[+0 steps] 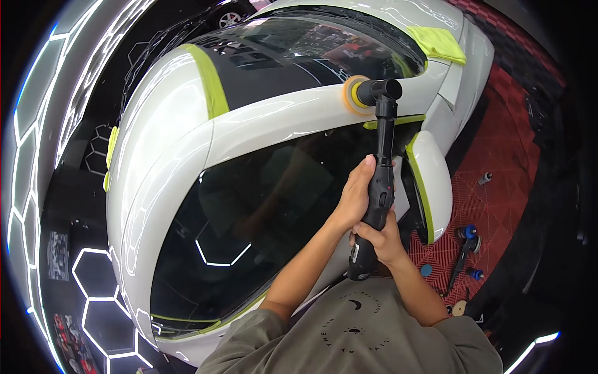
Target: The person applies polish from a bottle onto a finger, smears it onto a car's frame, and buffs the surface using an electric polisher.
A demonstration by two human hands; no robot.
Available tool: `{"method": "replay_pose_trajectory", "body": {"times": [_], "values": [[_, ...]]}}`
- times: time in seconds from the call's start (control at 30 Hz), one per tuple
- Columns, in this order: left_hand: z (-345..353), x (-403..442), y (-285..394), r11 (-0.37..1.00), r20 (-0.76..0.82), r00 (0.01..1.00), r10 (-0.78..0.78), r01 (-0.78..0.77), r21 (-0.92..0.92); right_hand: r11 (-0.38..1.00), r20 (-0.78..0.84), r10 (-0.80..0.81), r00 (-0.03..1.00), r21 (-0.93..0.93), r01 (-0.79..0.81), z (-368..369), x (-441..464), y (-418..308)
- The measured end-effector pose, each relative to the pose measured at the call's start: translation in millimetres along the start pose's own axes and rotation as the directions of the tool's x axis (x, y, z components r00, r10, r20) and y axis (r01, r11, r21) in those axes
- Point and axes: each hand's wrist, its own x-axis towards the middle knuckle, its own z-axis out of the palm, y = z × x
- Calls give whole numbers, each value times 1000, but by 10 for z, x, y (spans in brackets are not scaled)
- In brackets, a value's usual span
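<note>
A black cordless polisher [379,193] runs up the middle of the view, its round orange foam pad [350,106] with yellow backing against the white pillar [299,112] beside the windshield. My left hand [355,196] is closed around the body's upper part, thumb along it. Lower down, my right hand [383,240] grips the handle near the battery end. Beneath the pad lies the dark side window [261,187] of the white car. Yellow-green masking tape [398,121] edges the window by the pad, and more tape lines the white side mirror [433,187].
A yellow-green cloth [439,45] lies near the windshield base. On the red floor tiles [492,149] at right are another polisher [462,258], a small bottle [484,178] and loose pads [426,270]. Hexagonal lights [96,274] line the left; the mirror juts out beside my right arm.
</note>
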Motion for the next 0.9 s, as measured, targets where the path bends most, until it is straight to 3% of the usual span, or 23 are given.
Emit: {"method": "replay_pose_trajectory", "body": {"times": [0.07, 0.13, 0.27, 0.33, 0.4, 0.5, 0.7, 0.9], "values": [[-41, -238, 149, 987, -22, 996, 84, -87, -138, 991, 29, 18, 999, -132, -14, 192, -67, -113], [-106, -489, 290, 977, -85, 987, 137, -149, -154, 994, 22, 22, 1000, -111, -20, 497, -121, -267], [-377, -889, 436, 929, -142, 954, 265, -292, -229, 957, 147, 92, 985, -286, -47, 899, -142, -260], [-471, -1077, 454, 905, -168, 935, 311, -346, -248, 936, 175, 13, 984, -348, 49, 1043, -173, -172], [-551, -1212, 451, 893, -184, 930, 318, -359, -273, 925, 213, 76, 974, -381, 11, 1105, -192, -134], [-657, -1373, 428, 890, -191, 919, 345, -385, -245, 871, 289, 60, 955, -482, 92, 1200, -218, -52], [-767, -1492, 280, 852, -151, 898, 413, -439, -285, 847, 278, -99, 955, -480, 227, 1303, -298, 81], [-676, -1278, 419, 916, -116, 940, 322, -340, -215, 887, 176, 49, 983, -460, 38, 1211, -211, -64]]}}
